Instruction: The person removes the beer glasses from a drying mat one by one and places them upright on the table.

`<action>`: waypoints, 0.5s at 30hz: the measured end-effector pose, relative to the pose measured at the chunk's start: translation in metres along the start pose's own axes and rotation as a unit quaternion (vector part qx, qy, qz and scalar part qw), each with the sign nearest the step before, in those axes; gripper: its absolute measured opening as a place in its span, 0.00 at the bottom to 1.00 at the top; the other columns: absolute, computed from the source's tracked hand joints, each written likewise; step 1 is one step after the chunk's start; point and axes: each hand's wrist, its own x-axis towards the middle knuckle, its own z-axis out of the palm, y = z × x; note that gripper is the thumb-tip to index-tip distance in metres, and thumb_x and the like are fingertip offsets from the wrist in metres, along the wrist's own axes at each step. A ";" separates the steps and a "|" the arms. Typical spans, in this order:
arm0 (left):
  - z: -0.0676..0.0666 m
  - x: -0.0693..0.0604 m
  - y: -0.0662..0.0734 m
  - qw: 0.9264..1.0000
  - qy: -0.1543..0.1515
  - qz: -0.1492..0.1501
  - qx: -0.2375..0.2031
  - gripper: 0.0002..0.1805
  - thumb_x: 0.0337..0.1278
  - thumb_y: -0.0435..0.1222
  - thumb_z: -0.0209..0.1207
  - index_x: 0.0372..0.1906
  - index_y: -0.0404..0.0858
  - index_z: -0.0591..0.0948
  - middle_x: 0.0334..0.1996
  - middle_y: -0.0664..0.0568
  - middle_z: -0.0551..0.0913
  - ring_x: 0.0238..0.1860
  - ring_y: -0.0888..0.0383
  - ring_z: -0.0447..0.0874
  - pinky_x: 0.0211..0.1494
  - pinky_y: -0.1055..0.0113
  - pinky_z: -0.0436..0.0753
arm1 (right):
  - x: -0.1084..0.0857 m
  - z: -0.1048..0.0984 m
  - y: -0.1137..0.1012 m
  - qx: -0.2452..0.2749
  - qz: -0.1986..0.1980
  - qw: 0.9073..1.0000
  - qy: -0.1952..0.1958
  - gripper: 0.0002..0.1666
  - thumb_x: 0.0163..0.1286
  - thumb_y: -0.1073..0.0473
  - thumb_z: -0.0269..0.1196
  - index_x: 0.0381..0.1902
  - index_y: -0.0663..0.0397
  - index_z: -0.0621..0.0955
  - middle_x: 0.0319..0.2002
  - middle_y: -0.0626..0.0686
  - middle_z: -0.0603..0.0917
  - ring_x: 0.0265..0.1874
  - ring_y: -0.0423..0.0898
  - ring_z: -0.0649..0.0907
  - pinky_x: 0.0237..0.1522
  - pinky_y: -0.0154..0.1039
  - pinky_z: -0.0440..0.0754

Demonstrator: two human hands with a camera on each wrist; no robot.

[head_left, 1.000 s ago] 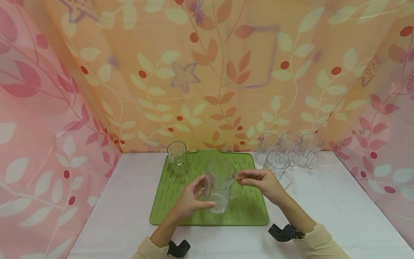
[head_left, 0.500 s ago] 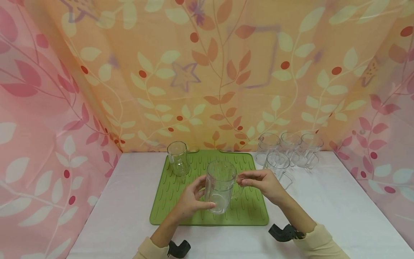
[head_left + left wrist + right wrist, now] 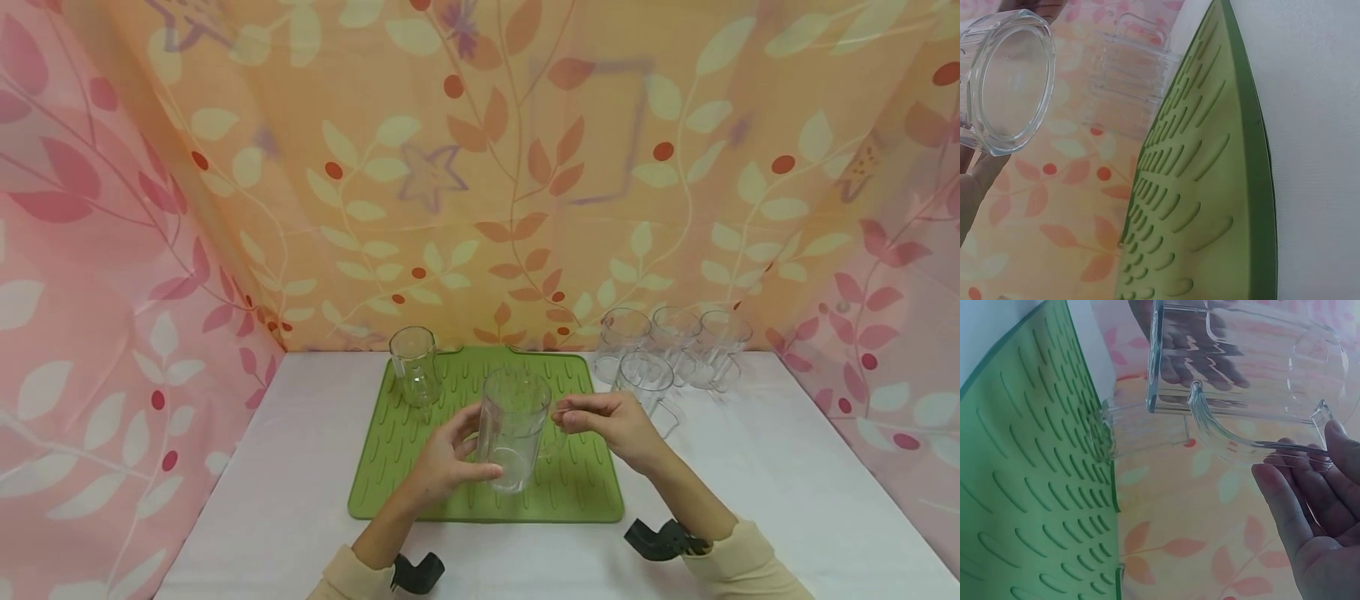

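A clear glass mug [image 3: 513, 433] is held roughly upright above the green drying mat [image 3: 577, 492]. My left hand [image 3: 444, 458] grips its body from the left, thumb low on the near side and fingers behind. On the right, my right hand [image 3: 618, 429] pinches the mug's handle [image 3: 1229, 434] between thumb and fingers. In the left wrist view the thick round base [image 3: 1016, 81] hangs apart from the mat's surface. Some left fingers show blurred through the glass in the right wrist view.
Another glass mug [image 3: 415, 367] stands on the mat's back left corner. Several clear glass mugs [image 3: 645, 379] are grouped on the white tablecloth [image 3: 750, 467] at the back right. A patterned curtain [image 3: 495, 167] closes off the back and sides.
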 end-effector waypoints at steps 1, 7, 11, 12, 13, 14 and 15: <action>0.000 0.000 0.000 1.000 -0.001 0.001 -0.001 0.48 0.45 0.30 0.72 0.72 0.33 0.61 0.67 0.37 0.69 0.69 0.41 0.67 0.68 0.67 0.74 | 0.000 0.000 -0.001 -0.002 -0.003 1.000 0.002 0.18 0.68 0.70 0.60 0.45 0.87 0.76 0.38 0.40 0.89 0.40 0.37 0.88 0.43 0.33 0.87; 0.001 0.001 0.001 1.000 -0.005 0.011 0.002 0.47 0.46 0.31 0.72 0.72 0.32 0.60 0.68 0.35 0.68 0.70 0.39 0.66 0.69 0.66 0.72 | 0.000 0.000 -0.005 -0.018 -0.013 1.000 0.009 0.16 0.68 0.70 0.60 0.43 0.86 0.78 0.37 0.39 0.89 0.38 0.35 0.88 0.41 0.33 0.87; 0.001 0.002 0.002 1.000 -0.006 0.008 0.011 0.47 0.47 0.31 0.71 0.72 0.34 0.61 0.69 0.38 0.68 0.70 0.42 0.67 0.70 0.66 0.71 | 0.000 -0.001 -0.007 -0.022 -0.018 1.000 0.011 0.16 0.67 0.70 0.60 0.43 0.87 0.77 0.37 0.37 0.89 0.38 0.35 0.88 0.40 0.32 0.87; 0.002 0.002 0.002 1.000 -0.006 0.007 0.013 0.47 0.47 0.32 0.71 0.73 0.35 0.60 0.69 0.39 0.68 0.71 0.43 0.66 0.70 0.67 0.71 | 0.000 -0.002 -0.008 -0.021 -0.019 1.000 0.013 0.16 0.67 0.71 0.60 0.43 0.87 0.77 0.37 0.37 0.89 0.37 0.35 0.88 0.40 0.32 0.87; 0.002 0.002 0.003 1.000 -0.006 0.008 0.015 0.47 0.48 0.32 0.71 0.73 0.36 0.61 0.69 0.40 0.68 0.71 0.43 0.66 0.70 0.67 0.71 | -0.001 -0.002 -0.009 -0.020 -0.020 1.000 0.014 0.17 0.67 0.71 0.60 0.43 0.88 0.77 0.37 0.37 0.89 0.37 0.35 0.88 0.40 0.32 0.87; 0.003 0.002 0.003 1.000 -0.006 0.008 0.018 0.46 0.48 0.33 0.71 0.73 0.37 0.61 0.70 0.41 0.68 0.71 0.44 0.66 0.70 0.67 0.71 | -0.001 -0.002 -0.009 -0.019 -0.020 0.999 0.016 0.17 0.67 0.71 0.60 0.43 0.88 0.77 0.37 0.37 0.89 0.37 0.35 0.88 0.40 0.32 0.87; 0.003 0.002 0.003 1.000 -0.006 0.009 0.021 0.46 0.48 0.33 0.71 0.73 0.37 0.61 0.70 0.41 0.68 0.71 0.45 0.66 0.70 0.67 0.71 | -0.001 -0.002 -0.010 -0.017 -0.020 1.000 0.017 0.17 0.67 0.71 0.60 0.44 0.89 0.76 0.37 0.37 0.89 0.38 0.35 0.88 0.40 0.32 0.87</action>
